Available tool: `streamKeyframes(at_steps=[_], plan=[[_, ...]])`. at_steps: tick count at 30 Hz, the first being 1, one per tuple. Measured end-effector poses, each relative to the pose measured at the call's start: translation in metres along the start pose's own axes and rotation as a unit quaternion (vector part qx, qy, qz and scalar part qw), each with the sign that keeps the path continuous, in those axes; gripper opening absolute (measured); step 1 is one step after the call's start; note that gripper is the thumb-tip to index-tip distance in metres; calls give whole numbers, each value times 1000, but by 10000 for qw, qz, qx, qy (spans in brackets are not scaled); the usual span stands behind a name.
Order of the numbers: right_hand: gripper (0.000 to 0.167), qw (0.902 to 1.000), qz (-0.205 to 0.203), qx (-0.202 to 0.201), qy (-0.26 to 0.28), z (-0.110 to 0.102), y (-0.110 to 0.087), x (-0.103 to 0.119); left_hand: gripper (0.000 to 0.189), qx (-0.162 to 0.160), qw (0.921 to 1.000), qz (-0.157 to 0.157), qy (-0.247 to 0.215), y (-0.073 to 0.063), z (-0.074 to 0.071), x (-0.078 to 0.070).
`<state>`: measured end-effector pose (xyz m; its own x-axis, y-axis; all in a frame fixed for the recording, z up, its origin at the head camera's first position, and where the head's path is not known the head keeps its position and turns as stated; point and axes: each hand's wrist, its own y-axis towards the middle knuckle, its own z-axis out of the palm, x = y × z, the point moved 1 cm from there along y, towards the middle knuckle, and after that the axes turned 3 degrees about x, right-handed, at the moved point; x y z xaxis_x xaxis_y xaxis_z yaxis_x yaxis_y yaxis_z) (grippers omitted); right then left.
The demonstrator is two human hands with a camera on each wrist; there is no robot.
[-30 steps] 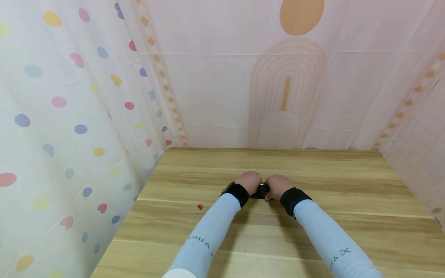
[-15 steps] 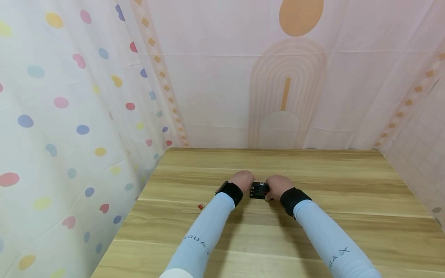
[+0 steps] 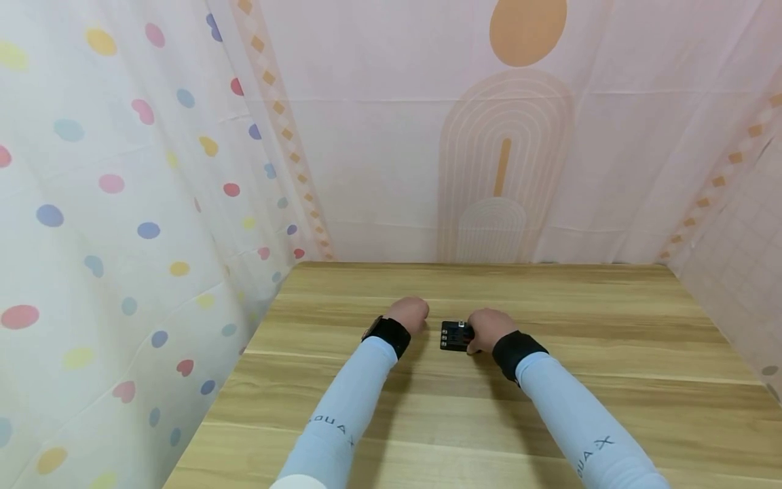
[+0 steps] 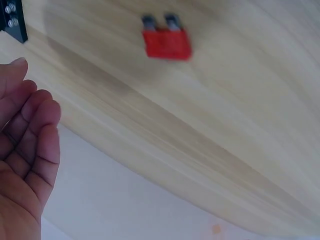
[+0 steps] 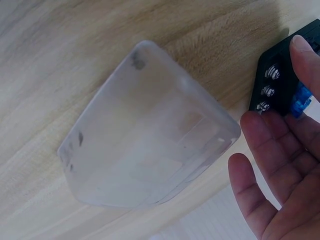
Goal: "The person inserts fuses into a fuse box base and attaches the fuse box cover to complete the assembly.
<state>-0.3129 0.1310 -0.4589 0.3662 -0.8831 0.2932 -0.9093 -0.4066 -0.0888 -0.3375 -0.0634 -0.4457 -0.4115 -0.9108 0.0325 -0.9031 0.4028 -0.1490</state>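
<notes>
A black fuse box [image 3: 453,336] with screw terminals lies on the table. My right hand [image 3: 491,329] holds its right side, thumb on top and fingers along the edge in the right wrist view; a blue blade fuse [image 5: 301,100] sits in it near the fingers. To the left of the box and apart from it, my left hand [image 3: 408,314] hovers with loosely bent fingers and nothing visible in them. Nearby in the left wrist view lies a red blade fuse [image 4: 168,45] with two metal prongs, which the left arm hides in the head view.
A clear plastic cover [image 5: 145,130] lies on the wooden table [image 3: 580,407] beside the right hand, hidden in the head view. Patterned curtains [image 3: 379,170] hang behind and at the left of the table.
My left hand has drawn away from the fuse box to the left, uncovering its left terminals. Its arm now covers the red fuse in the head view. The right hand keeps its place.
</notes>
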Motion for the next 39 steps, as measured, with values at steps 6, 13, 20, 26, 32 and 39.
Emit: streamKeyframes(at_steps=[6, 13, 20, 26, 32, 39], plan=[[29, 10000, 1, -4, -52, -1, 0, 1, 20, -3, 9998, -146, -108, -4, 0, 17], [29, 9999, -19, -30, -120, -2, -1, 2, 17, 68, 9993, -306, -197, -12, 7, 31], [29, 9999, -18, 9, -125, -3, -2, 4, 28, 189, 9959, -711, -530, -27, 4, 37], [29, 9999, -27, 24, -115, -2, -1, 3, 38, 266, 9934, -868, -704, -34, 9, 43], [28, 10000, -14, 55, -77, -2, -1, 3, 29, 384, 9926, -933, -672, -40, 7, 45], [28, 9999, 7, 56, -95, -4, -3, 5, 37, 490, 9896, -944, -965, -45, 12, 50]])
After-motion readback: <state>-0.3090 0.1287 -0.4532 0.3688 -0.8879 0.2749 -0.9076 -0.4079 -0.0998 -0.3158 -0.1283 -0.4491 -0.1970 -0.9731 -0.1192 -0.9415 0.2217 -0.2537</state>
